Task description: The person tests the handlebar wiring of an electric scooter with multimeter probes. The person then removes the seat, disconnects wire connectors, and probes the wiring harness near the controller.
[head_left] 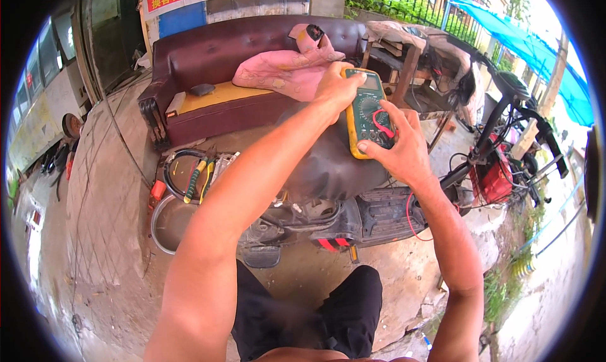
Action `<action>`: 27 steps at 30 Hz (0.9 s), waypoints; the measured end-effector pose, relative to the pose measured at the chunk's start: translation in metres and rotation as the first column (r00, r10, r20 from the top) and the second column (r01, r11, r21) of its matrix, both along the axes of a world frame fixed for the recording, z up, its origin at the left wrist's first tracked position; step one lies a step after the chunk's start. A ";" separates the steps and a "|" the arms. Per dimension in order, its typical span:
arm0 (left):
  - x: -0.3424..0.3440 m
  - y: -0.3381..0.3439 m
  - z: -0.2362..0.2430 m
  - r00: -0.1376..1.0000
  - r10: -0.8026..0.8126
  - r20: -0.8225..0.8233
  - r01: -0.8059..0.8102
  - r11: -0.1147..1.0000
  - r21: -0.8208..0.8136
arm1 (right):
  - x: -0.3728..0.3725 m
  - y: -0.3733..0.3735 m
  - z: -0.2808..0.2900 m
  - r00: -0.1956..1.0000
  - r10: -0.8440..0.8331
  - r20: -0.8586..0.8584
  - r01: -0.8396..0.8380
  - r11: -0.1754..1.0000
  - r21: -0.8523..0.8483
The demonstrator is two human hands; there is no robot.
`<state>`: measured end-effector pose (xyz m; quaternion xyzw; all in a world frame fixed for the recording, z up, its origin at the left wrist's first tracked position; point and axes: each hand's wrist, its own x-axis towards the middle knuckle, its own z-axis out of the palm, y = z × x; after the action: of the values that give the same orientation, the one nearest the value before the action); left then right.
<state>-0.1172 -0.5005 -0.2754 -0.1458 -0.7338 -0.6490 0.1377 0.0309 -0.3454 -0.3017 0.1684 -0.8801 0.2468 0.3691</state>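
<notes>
Raised in front of me is a multimeter [364, 133] with a yellow rim, a dark green face, a round dial and a small display at its top. My left hand [338, 89] is closed on its upper left side, the thumb lying by the display. On the lower right side my right hand [404, 141] grips the case, fingers by the dial and thumb at the bottom corner. A red lead [380, 117] curves across the lower face near the sockets. Beneath the hands stands an electric scooter [391, 213]; its seat area looks dark and smeared.
Pliers [197, 180] with green and yellow handles lie on the scooter's rear at left. Behind it is a maroon sofa [214, 53] with a pink blanket [281, 71]. The handlebar [505, 90] and a red box [492, 176] stand at right. A cluttered bench [404, 65] is at the back.
</notes>
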 end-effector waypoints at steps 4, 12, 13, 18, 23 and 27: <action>0.012 -0.002 0.002 0.965 -0.216 -0.152 0.252 0.922 0.292 | 0.004 0.007 0.007 0.998 -0.039 -0.040 0.040 0.999 0.035; 0.034 -0.013 0.005 0.908 -0.049 -0.416 0.174 0.947 0.270 | 0.003 0.000 0.032 0.999 -0.039 -0.002 0.039 0.996 -0.083; 0.036 -0.015 0.004 0.891 -0.039 -0.453 0.176 0.948 0.266 | 0.004 -0.002 0.035 0.996 -0.064 0.061 0.069 0.994 -0.090; 0.041 -0.017 0.004 0.823 -0.022 -0.568 0.200 0.946 0.254 | 0.011 -0.020 0.044 0.980 -0.138 0.142 0.157 0.978 -0.134; 0.033 -0.019 -0.001 0.703 -0.020 -0.711 0.166 0.977 0.136 | 0.002 -0.023 0.031 0.972 -0.123 0.202 0.186 0.925 -0.332; 0.034 -0.019 -0.002 0.700 -0.051 -0.713 0.175 0.979 0.102 | 0.000 -0.028 0.021 0.978 -0.077 0.193 0.163 0.861 -0.481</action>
<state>-0.0833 -0.5198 -0.2776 -0.4161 -0.5595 -0.6083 0.3791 0.0306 -0.3734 -0.2809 -0.0083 -0.8240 0.4535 0.3394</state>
